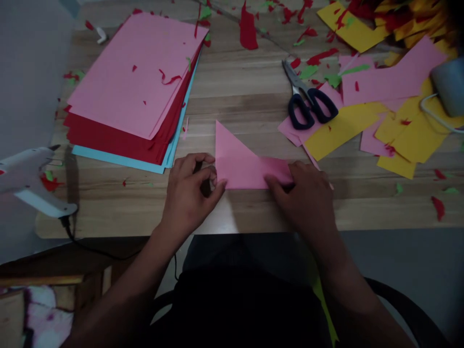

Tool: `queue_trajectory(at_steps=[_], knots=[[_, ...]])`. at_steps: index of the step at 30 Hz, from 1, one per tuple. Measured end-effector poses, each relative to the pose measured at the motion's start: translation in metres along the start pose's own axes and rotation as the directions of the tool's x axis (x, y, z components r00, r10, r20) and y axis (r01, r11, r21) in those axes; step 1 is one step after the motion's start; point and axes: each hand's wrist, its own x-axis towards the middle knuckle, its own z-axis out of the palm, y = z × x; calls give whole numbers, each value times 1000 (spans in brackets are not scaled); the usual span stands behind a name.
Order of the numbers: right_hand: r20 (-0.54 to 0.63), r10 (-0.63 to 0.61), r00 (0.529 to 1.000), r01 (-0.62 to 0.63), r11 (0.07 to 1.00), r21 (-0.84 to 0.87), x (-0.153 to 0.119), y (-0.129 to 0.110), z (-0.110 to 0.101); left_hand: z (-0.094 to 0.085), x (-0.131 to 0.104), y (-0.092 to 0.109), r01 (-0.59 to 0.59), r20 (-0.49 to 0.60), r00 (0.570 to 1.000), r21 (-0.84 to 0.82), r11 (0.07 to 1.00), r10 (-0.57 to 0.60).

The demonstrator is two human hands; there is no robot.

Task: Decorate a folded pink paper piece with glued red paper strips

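A folded pink paper (241,166) lies near the table's front edge, its pointed corner up at the left and a narrower strip reaching right. My left hand (194,188) pinches its lower left corner between thumb and fingers. On the strip at the right rests my right hand (304,191), thumb on the paper's lower edge and fingers curled over its end. Scissors (306,99) with dark blue handles lie behind my right hand, partly on pink and yellow scraps.
Stacked pink, red and blue sheets (137,72) lie at the back left. A white glue gun (36,179) with a black cord is at the left edge. Yellow and pink pieces (387,82) cover the right side, beside a grey object (449,87). Red and green scraps are scattered about.
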Motion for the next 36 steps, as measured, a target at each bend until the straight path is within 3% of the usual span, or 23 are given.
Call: queue_trajectory(at_steps=[6, 10, 14, 19, 21, 23, 25, 28, 36], knots=[[0, -57, 998, 57, 996, 67, -1, 1, 0, -4, -2, -7, -27, 39, 999, -65, 998, 29], [-23, -80, 997, 83, 973, 217, -2, 8, -5, -7, -1, -11, -88, 52, 994, -90, 992, 93], [24, -277, 961, 241, 873, 425, -3, 23, -15, -13, -3, -16, -142, 97, 982, -173, 975, 160], [77, -447, 891, 366, 810, 458, -5, 30, -21, -22, -10, -23, -155, 181, 965, -198, 968, 192], [109, -425, 899, 341, 832, 437, -5, 26, -19, -22, -11, -22, -147, 181, 966, -192, 970, 182], [109, -335, 936, 273, 884, 380, -5, 18, -16, -21, -11, -19, -118, 156, 977, -185, 976, 148], [73, -217, 973, 187, 938, 291, -6, 8, -11, -16, -9, -15, -70, 108, 990, -168, 983, 89], [16, -104, 994, 100, 978, 182, -7, -5, -5, -9, -6, -10, -20, 43, 999, -116, 993, 25], [27, -88, 996, 83, 986, 145, -10, -9, -3, -5, -4, -6, -2, 18, 1000, -57, 998, 3]])
